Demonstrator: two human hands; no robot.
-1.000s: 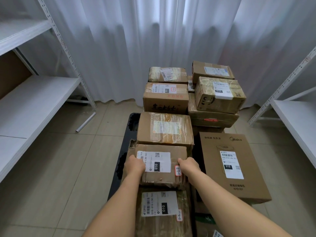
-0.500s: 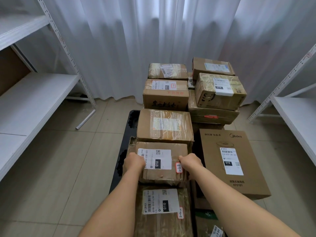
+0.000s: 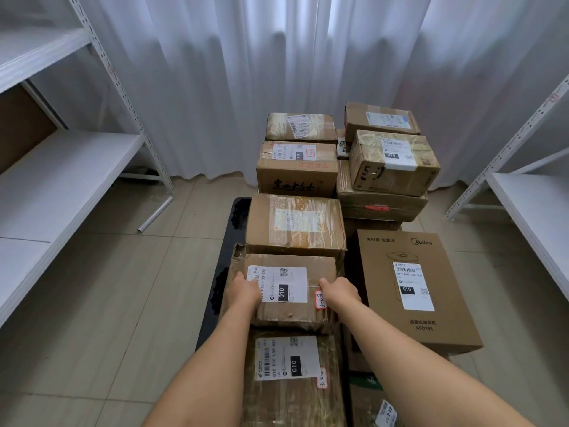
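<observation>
item: small taped cardboard parcel (image 3: 289, 317), white shipping label (image 3: 281, 285) marked 010, red-edged tag (image 3: 320, 299) reading 3-28 at its right edge.
location: left row of a loaded black cart (image 3: 229, 251), apparently on a torn larger carton (image 3: 238, 257), between a taped parcel (image 3: 295, 223) behind and a labelled parcel (image 3: 292, 396) in front.
grip: left hand (image 3: 246, 291) curled round the left edge, right hand (image 3: 340, 292) round the right edge; both clamped on the parcel.
progress: parcel seized; seemingly not yet lifted clear, though its underside is hidden.
outstanding: lifting it off and placing it, probably on the white shelving (image 3: 61, 186) alongside. the other parcels, a midea box (image 3: 412, 291) among them, sit on the cart unsorted.
</observation>
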